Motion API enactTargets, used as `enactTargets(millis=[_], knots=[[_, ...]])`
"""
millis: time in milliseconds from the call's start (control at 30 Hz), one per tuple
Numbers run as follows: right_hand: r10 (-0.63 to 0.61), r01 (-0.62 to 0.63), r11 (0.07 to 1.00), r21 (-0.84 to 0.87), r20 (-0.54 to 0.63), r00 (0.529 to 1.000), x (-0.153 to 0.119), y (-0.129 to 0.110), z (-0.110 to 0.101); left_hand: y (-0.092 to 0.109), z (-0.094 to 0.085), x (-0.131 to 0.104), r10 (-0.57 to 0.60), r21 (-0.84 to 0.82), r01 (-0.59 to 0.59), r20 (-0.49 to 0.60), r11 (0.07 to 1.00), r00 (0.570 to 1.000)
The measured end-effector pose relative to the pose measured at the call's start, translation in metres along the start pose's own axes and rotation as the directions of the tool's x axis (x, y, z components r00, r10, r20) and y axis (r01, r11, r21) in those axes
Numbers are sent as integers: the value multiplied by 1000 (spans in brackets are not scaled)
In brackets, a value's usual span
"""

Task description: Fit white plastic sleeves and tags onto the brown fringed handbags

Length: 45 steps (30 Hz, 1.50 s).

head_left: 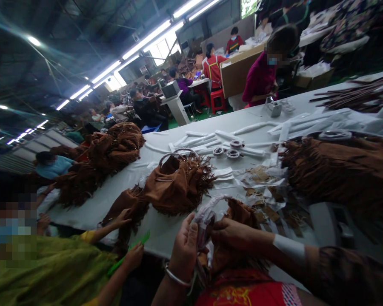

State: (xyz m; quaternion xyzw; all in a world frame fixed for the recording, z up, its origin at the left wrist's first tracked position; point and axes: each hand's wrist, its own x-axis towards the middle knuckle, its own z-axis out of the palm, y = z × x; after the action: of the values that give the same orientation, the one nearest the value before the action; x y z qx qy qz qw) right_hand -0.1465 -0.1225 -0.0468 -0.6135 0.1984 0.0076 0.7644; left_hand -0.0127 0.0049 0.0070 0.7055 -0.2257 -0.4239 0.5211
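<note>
Near the table's front edge, my left hand [187,244], with a bangle at the wrist, grips a bag handle wrapped in thin whitish plastic [207,214]. My right hand [228,231] is closed on the same wrapped handle from the other side, its fingertips partly hidden. Below and behind my hands hangs the brown suede bag [242,212] that the handle belongs to. Another brown fringed bag [169,187] with an upright ring handle stands just beyond, to the left.
A person in a yellow-green top [51,272] at the left holds a green comb [143,240]. Piled brown bags [341,170] lie at right, more [115,148] at back left. Rolls [232,154], white wrapped strips [204,140] and tags [270,212] lie on the table [159,238].
</note>
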Motion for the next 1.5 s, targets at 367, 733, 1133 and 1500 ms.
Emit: enactTargets(millis=[367, 733, 1133, 1500], knots=[[-48, 43, 995, 92, 51, 998, 1, -10, 9, 8, 2, -16, 237, 195, -216, -91, 957, 967], [-79, 70, 988, 138, 64, 995, -6, -12, 14, -9, -6, -22, 186, 127, -189, 32, 974, 982], [-161, 174, 982, 73, -156, 975, -10, 3, 39, -2, -4, -21, 166, -169, -146, 108, 975, 980], [-758, 527, 77, -846, 293, 582, -38, -47, 19, 3, -14, -19, 93, -90, -77, 195, 993, 976]])
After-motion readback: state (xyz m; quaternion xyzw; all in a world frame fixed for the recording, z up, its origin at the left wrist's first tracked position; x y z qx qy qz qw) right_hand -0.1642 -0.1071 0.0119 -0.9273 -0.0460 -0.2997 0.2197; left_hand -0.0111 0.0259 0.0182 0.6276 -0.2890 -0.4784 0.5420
